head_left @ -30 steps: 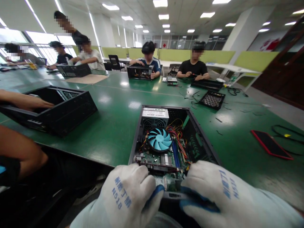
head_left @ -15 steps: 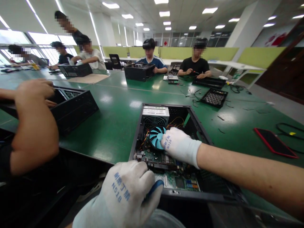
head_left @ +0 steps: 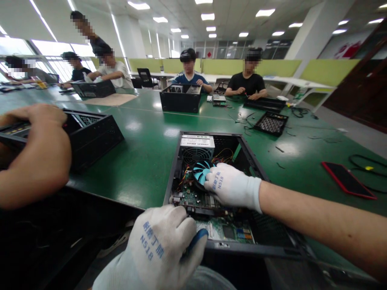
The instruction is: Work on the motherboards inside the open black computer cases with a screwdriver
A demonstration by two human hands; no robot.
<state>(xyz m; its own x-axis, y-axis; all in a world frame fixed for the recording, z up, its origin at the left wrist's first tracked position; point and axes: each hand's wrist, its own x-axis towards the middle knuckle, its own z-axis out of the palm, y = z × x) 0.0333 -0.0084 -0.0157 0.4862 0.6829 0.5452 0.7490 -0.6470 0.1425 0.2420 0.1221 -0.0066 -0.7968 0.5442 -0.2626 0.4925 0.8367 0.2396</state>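
An open black computer case (head_left: pixel 262 250) lies on the green table in front of me. Inside it, a cooling fan with light-blue blades (head_left: pixel 200 172) sits tilted over the green motherboard (head_left: pixel 193 196). My right hand (head_left: pixel 231 186), in a white glove, is closed on the fan's right side; its fingertips are partly hidden. My gloved left hand (head_left: pixel 163 241) grips the case's near left corner with curled fingers, the thumb over the near edge. A power supply with a white label (head_left: pixel 197 141) fills the far left of the case, with coloured wires beside the fan.
At left, a co-worker's bare arm (head_left: pixel 45 149) reaches into another black case (head_left: pixel 96 139). A red-edged black panel (head_left: pixel 347 180) and a black cable (head_left: pixel 363 161) lie right. Beyond are a black grille (head_left: pixel 271 123), scattered wires and several people working at cases.
My right hand has shifted slightly right and the fan has tilted with it. My left hand stays at the corner. Across the table, a co-worker's case has turned; the neighbour's arm has lowered.
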